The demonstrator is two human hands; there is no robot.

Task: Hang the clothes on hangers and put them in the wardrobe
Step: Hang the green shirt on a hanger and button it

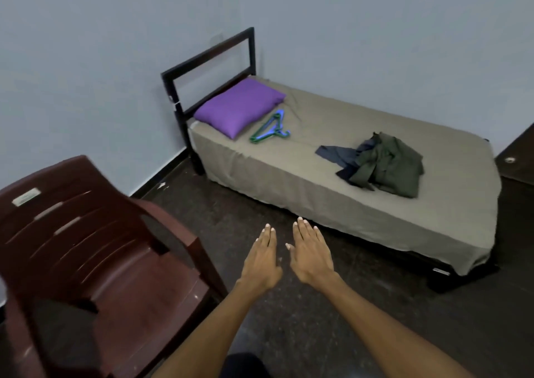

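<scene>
Holding both hands out flat and empty, left hand (261, 259) beside right hand (310, 255), the person is facing the bed (318, 204). I'd be taking a hanger (270, 129) first, then shaking out the crumpled clothes (381, 163) lying well apart.
</scene>
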